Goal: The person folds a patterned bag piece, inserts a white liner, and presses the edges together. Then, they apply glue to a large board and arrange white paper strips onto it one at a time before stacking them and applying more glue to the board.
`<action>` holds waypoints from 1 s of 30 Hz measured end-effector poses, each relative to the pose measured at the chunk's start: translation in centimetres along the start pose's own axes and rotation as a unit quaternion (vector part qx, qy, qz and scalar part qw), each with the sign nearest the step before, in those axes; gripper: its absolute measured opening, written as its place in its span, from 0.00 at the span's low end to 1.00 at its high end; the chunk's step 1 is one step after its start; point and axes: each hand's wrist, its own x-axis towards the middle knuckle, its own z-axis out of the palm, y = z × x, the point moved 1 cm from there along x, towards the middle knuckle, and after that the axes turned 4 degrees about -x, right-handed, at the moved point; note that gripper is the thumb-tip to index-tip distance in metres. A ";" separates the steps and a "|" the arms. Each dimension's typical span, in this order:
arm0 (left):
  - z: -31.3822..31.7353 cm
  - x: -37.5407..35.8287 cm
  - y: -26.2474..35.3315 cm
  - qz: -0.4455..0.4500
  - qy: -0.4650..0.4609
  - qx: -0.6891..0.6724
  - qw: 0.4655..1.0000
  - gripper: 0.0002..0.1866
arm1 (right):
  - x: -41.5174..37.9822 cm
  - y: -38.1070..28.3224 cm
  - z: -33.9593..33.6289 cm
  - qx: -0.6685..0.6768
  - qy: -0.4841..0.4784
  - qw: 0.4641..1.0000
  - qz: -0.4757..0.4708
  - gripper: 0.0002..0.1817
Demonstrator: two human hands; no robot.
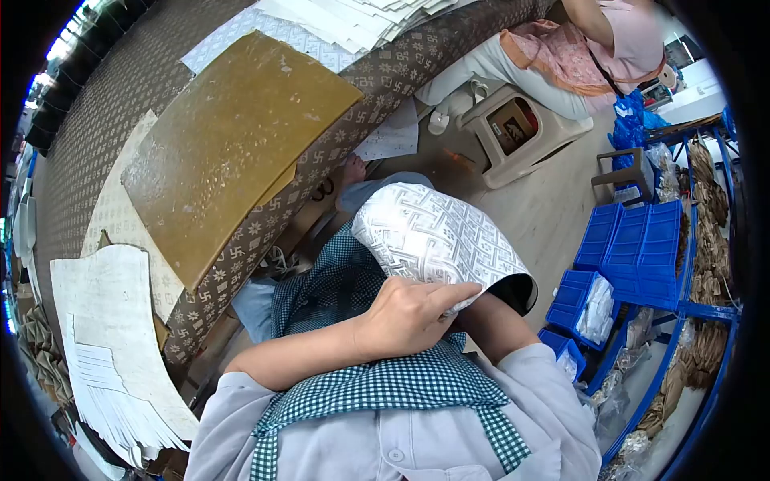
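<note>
A hollow white-and-silver piece [441,232] with a printed geometric pattern and a dark inside lies over my lap, its mouth toward the right. My left hand [409,315] is at its near edge, index finger stretched along the rim and the other fingers curled in. A bit of the patterned material shows under that finger, so the hand appears to grip the edge. My right forearm [497,325] runs up behind my left fingers to the mouth of the piece. The right hand itself is hidden by it. Beneath lies a green checked apron [377,389].
To the left, a patterned-cloth table [72,192] carries a brown board [241,144], pale sheets and cut white strips [100,369]. A plastic stool [521,136] stands ahead, near a seated person [553,56]. Blue crates [642,248] and a blue rack [710,309] line the right.
</note>
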 end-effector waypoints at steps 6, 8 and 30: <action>0.3 -0.2 0.0 0.002 -0.023 -0.029 0.999 0.29 | 0.6 0.2 0.4 0.009 0.004 1.000 0.002 0.23; 0.2 -0.3 0.0 0.015 -0.014 -0.028 0.999 0.28 | 1.0 0.4 0.5 0.009 0.004 1.000 0.000 0.23; 1.4 1.4 -0.5 0.021 -0.008 0.000 1.000 0.19 | 0.8 0.7 0.8 -0.026 -0.017 0.999 -0.010 0.17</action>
